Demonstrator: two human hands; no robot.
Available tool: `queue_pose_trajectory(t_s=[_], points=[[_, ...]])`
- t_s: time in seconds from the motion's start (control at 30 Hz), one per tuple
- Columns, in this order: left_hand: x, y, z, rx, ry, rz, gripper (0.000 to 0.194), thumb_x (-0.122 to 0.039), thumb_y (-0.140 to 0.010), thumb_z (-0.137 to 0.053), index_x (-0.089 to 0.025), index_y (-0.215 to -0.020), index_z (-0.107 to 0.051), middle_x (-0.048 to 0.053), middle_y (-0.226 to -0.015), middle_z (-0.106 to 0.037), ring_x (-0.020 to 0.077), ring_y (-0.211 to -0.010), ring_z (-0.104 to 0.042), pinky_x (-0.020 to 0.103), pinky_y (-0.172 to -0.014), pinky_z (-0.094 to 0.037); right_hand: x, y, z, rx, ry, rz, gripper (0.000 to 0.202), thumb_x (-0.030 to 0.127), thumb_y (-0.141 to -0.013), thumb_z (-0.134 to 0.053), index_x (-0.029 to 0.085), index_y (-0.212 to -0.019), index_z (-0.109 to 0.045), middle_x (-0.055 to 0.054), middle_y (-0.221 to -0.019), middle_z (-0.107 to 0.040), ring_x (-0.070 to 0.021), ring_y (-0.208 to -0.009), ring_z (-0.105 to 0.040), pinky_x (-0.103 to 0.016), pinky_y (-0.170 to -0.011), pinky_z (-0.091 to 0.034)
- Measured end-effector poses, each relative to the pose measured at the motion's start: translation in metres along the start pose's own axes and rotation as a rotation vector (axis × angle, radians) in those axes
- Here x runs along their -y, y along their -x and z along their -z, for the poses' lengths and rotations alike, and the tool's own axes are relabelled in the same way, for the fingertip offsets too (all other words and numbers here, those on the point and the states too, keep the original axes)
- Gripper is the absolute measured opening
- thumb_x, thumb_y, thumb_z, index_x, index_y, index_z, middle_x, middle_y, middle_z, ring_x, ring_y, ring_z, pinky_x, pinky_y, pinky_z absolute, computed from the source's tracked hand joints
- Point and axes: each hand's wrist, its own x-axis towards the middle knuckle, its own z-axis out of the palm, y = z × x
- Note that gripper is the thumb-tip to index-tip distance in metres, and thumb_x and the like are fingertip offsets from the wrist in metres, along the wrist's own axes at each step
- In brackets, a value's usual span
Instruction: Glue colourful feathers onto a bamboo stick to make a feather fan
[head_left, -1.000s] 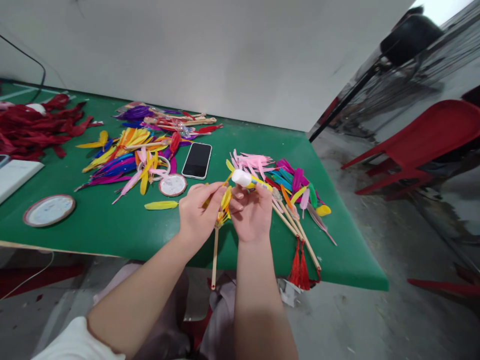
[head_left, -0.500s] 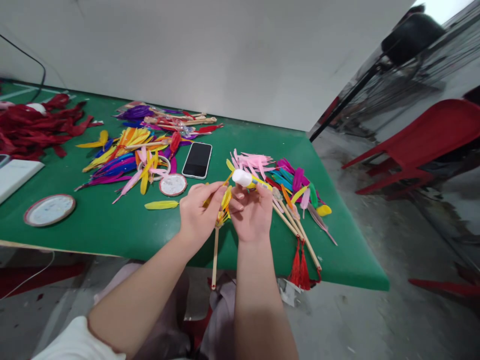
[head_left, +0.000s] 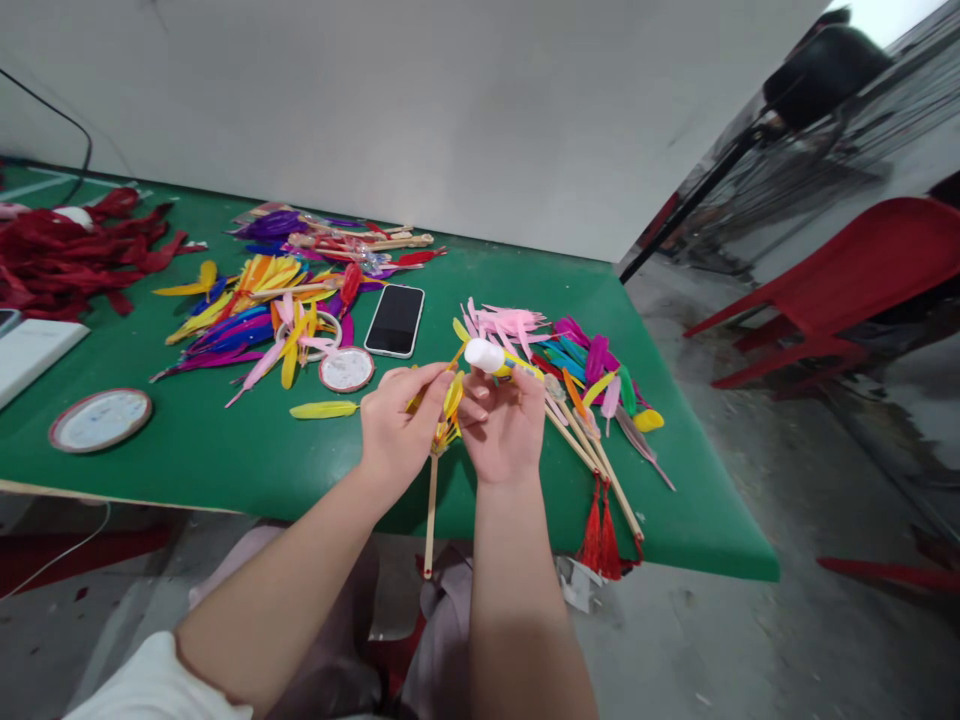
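Note:
My left hand (head_left: 395, 415) is closed, its thumb and forefinger pinching a yellow-orange feather (head_left: 458, 355) that slants up to the right. My right hand (head_left: 504, 430) curls around a small yellow glue bottle (head_left: 484, 354) with a rounded white end pointing left. Between the hands, partly covered by fingers, is a feather fan (head_left: 445, 432) with yellow feathers. Its pale wooden stick (head_left: 430, 515) hangs down past the table edge. A loose yellow feather (head_left: 324, 410) lies just left of my left hand.
Beyond my hands lie a phone (head_left: 394, 320) and a round white lid (head_left: 346, 370). Feather piles (head_left: 232, 325) are at left. Pink feathers (head_left: 510, 322) and wooden sticks with red tassels (head_left: 591, 530) lie right. A red chair (head_left: 862, 270) stands beyond the green table (head_left: 705, 530).

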Motion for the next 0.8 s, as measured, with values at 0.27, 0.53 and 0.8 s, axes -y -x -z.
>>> queue_pose_trajectory(t_s=[0.27, 0.53, 0.8], points=[[0.0, -0.0002, 0.0002, 0.005, 0.002, 0.0, 0.022, -0.032, -0.079, -0.051, -0.018, -0.086, -0.067, 0.001, -0.07, -0.066, 0.0126, -0.069, -0.059, 0.024, -0.065, -0.046, -0.0005, -0.0001, -0.0013, -0.017, -0.006, 0.002, 0.012, 0.025, -0.071, -0.047, 0.016, -0.075, -0.053, 0.003, -0.055, -0.054, -0.0041, -0.046, -0.045, -0.01, -0.033, -0.034], [-0.0005, 0.0, 0.0, -0.002, -0.014, -0.002, 0.021, -0.032, -0.079, -0.051, -0.018, -0.086, -0.067, 0.001, -0.07, -0.066, 0.0133, -0.071, -0.059, 0.024, -0.065, -0.046, -0.0004, -0.0001, -0.0007, 0.009, 0.004, 0.01, 0.012, 0.026, -0.07, -0.05, 0.016, -0.074, -0.053, 0.003, -0.057, -0.055, -0.0038, -0.047, -0.045, -0.01, -0.034, -0.034], [-0.0005, -0.0001, 0.0004, 0.009, -0.022, -0.046, 0.021, -0.03, -0.08, -0.05, -0.018, -0.086, -0.066, 0.001, -0.068, -0.065, 0.0114, -0.065, -0.057, 0.024, -0.064, -0.046, -0.0004, -0.0004, 0.0003, 0.017, -0.003, 0.008, 0.011, 0.026, -0.07, -0.051, 0.018, -0.076, -0.052, 0.004, -0.058, -0.056, -0.0039, -0.048, -0.046, -0.01, -0.035, -0.034]])
